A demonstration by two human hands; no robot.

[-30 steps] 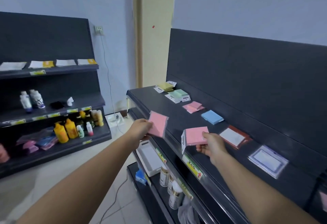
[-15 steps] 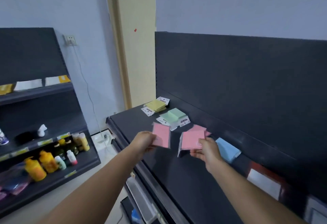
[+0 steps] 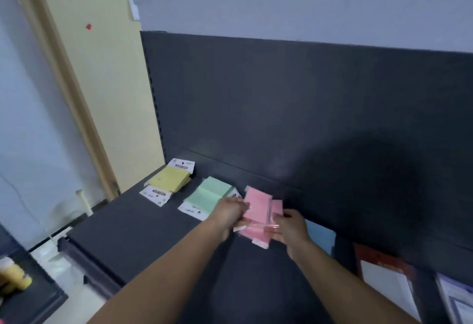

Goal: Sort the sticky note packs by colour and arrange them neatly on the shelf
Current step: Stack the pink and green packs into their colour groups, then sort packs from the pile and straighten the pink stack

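Note:
Pink sticky note packs (image 3: pixel 257 211) sit in an overlapping heap on the dark shelf (image 3: pixel 143 231), near its back panel. My left hand (image 3: pixel 230 212) grips the heap's left edge and my right hand (image 3: pixel 290 226) grips its right edge. Where one pink pack ends and another begins is blurred. Left of them lies a green pile (image 3: pixel 208 197), and further left a yellow pile (image 3: pixel 170 181). A blue pack (image 3: pixel 320 240) lies right of my right hand, partly hidden by the wrist.
White cards in red and blue sleeves (image 3: pixel 389 285) lie at the shelf's right end. The tall dark back panel (image 3: pixel 307 119) rises behind the packs. A lower shelf unit with a yellow bottle (image 3: pixel 15 276) stands at the far left.
Both hands moved forward and together, bringing their pink packs down onto the pink heap by the back panel. The camera swung closer and to the left.

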